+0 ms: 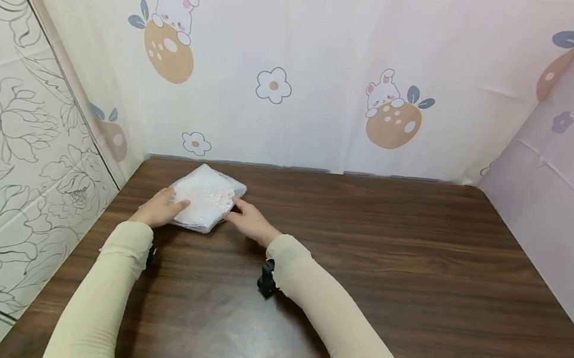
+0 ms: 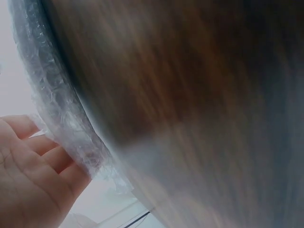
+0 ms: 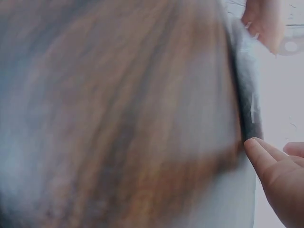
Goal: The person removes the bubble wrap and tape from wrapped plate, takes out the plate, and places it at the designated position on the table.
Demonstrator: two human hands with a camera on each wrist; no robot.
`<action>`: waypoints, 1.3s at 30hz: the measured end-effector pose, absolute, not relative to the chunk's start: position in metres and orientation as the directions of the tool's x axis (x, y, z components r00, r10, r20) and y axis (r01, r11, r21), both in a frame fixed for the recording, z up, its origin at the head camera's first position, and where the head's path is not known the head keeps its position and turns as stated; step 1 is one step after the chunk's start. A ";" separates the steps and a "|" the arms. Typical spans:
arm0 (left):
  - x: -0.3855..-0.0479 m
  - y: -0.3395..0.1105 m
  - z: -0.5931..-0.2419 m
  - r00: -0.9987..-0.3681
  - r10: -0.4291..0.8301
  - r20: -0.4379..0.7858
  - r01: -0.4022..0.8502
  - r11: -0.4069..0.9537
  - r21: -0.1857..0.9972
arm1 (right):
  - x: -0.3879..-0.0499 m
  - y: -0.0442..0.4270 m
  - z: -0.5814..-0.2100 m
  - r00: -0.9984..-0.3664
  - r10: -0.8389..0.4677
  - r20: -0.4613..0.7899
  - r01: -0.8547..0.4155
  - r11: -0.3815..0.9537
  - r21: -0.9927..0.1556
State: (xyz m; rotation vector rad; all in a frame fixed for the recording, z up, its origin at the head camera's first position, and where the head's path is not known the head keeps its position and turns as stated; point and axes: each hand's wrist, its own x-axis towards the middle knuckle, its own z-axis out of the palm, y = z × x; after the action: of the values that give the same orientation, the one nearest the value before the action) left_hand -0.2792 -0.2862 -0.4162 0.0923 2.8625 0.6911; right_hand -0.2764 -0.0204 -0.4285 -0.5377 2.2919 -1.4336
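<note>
A flat, whitish package [image 1: 203, 197] in clear bubble wrap is at the table's back left. The left hand [image 1: 158, 209] grips its left side, thumb over the top. In the left wrist view, the fingers of that hand [image 2: 35, 173] curl against the bubble wrap [image 2: 57, 95]. At the package's right edge, the right hand [image 1: 252, 222] touches with its fingertips. The right wrist view shows the right hand [image 3: 280, 178] with its fingers fairly straight against the package edge [image 3: 249, 95]; the left hand [image 3: 266, 23] appears beyond it.
The dark wood table [image 1: 389, 263] extends to the right and towards the front. A patterned curtain [image 1: 315, 123] hangs along its back edge, with a floral panel [image 1: 19, 128] on the left and another curtain [image 1: 572, 178] on the right.
</note>
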 end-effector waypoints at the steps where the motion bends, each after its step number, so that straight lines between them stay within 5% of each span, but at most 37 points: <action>1: -0.279 -0.285 -0.416 -0.979 0.107 -0.174 0.015 0.887 0.461 | -0.276 -0.019 -0.428 -0.858 -0.500 -0.113 -0.118 0.408 -0.905; 39: -0.270 -0.236 -0.417 -0.958 0.226 -0.179 0.126 0.887 0.445 | -0.291 0.046 -0.428 -0.855 -0.464 -0.232 0.075 0.330 -0.941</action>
State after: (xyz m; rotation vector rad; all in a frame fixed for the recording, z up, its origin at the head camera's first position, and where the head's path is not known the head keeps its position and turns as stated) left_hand -0.2704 -0.2363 -0.4174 0.2677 2.8295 0.6447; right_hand -0.2905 0.0462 -0.4281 -0.3416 2.1356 -1.5472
